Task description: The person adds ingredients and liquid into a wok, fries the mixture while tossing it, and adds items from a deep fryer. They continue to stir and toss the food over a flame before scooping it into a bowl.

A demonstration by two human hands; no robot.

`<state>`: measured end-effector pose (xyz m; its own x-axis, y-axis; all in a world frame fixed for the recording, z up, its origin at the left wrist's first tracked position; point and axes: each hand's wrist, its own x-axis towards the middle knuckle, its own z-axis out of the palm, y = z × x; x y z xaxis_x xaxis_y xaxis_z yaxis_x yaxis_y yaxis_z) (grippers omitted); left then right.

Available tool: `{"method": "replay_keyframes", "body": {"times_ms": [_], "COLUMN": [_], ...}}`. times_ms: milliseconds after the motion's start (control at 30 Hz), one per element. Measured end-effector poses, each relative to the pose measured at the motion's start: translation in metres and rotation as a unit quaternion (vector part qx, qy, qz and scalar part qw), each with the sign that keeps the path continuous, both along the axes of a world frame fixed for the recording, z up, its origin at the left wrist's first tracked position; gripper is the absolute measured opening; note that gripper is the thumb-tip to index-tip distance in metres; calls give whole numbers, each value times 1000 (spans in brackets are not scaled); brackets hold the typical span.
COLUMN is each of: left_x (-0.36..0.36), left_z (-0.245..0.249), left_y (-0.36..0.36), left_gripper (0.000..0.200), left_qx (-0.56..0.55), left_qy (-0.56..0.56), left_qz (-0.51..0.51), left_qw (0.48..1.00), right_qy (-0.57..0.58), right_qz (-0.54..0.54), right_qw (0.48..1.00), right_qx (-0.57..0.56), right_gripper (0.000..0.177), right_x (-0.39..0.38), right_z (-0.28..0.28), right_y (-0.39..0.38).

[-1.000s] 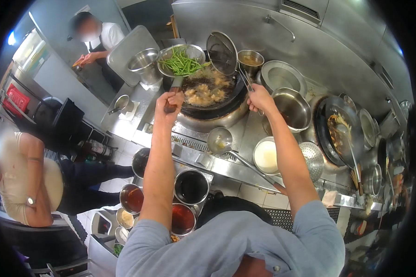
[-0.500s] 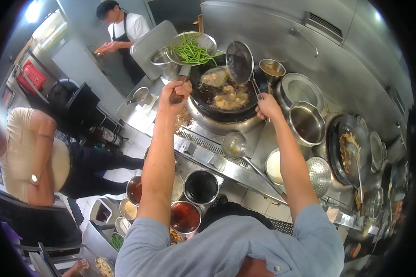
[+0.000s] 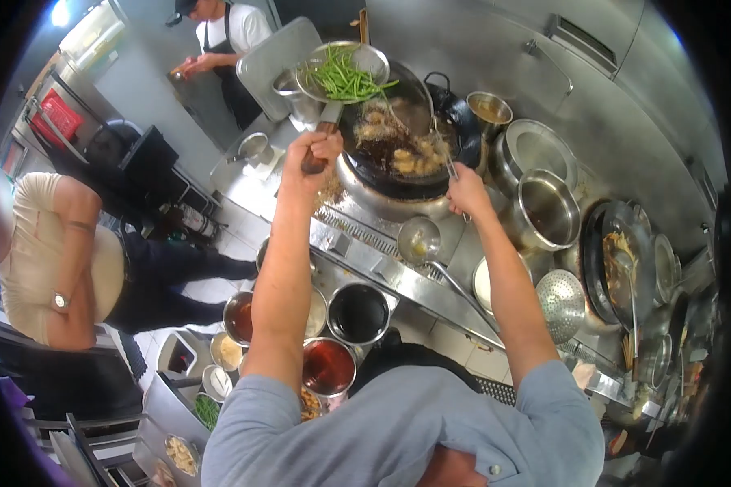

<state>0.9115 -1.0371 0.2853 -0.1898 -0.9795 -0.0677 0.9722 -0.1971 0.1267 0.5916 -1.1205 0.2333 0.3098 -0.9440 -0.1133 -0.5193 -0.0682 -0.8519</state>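
Observation:
My left hand (image 3: 313, 156) grips the wooden handle of a metal strainer (image 3: 341, 71) heaped with green beans (image 3: 343, 79), held over the near-left rim of a black wok (image 3: 455, 122). Battered pieces (image 3: 406, 150) fry in dark bubbling oil inside the wok. My right hand (image 3: 465, 191) holds the thin handle of a wire skimmer (image 3: 410, 114) whose bowl dips into the oil among the pieces.
A ladle (image 3: 418, 241) rests on the steel ledge. Steel pots (image 3: 548, 211) and a second wok with food (image 3: 621, 256) stand to the right. Sauce tubs (image 3: 329, 365) sit below the ledge. A person in beige (image 3: 53, 252) stands left; another in an apron (image 3: 219, 36) works far back.
The skimmer, raised above the wok before, has come down into the oil. The strainer of beans stays over the wok's left rim. The view has shifted down and left.

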Motion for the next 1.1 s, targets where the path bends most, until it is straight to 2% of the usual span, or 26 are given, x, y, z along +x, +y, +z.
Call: {"method": "replay_keyframes", "body": {"times_ms": [67, 100, 133, 200, 233, 333, 467, 600, 733, 800, 900, 1033, 1100], "left_x": [2, 0, -2, -4, -4, -2, -7, -8, 3, 0, -4, -2, 6], "left_z": [-6, -8, 0, 2, -1, -1, 3, 3, -6, -1, 1, 1, -10], "left_y": [5, 6, 8, 11, 13, 15, 18, 26, 24, 30, 37, 38, 37], "left_gripper": [40, 40, 28, 29, 29, 29, 29, 28, 27, 21, 15, 19, 33], "left_qx": [2, -2, -14, -11, -12, -31, -27, -7, -53, -27, -30, -1, -11], "left_qy": [-42, -24, -54, 45, 42, 33, 53, 54, 27, 36, 2, 3, -1], "left_qz": [47, 49, 20, -42, -44, -55, -46, -45, -68, -50, -12, -6, -3], "left_qw": [998, 999, 998, 998, 998, 997, 997, 998, 996, 998, 999, 1000, 1000], "right_qy": [-57, -90, -126, -69, -92, -59, -88, -96, -42, -46, -96, -66, -64], "right_qz": [-8, -1, 4, 44, 45, -3, -3, 9, 1, -24, -9, 27, 35], "right_qw": [998, 994, 987, 988, 984, 995, 991, 984, 995, 997, 989, 990, 990], "right_qx": [33, 69, 99, 133, 147, 81, 104, 150, 92, 57, 113, 125, 124], "right_gripper": [34, 33, 32, 40, 40, 41, 42, 38, 36, 34, 33, 31, 29], "right_x": [-3, -5, -5, -7, -7, -2, -3, 0, -1, 1, 1, 7, -1], "right_z": [-2, 0, 7, 7, 3, -14, 10, 3, -1, 15, 23, 16, -4], "right_y": [2, 9, 11, 11, 10, 14, 32, 31, 33, 51, 50, 48, 35]}}
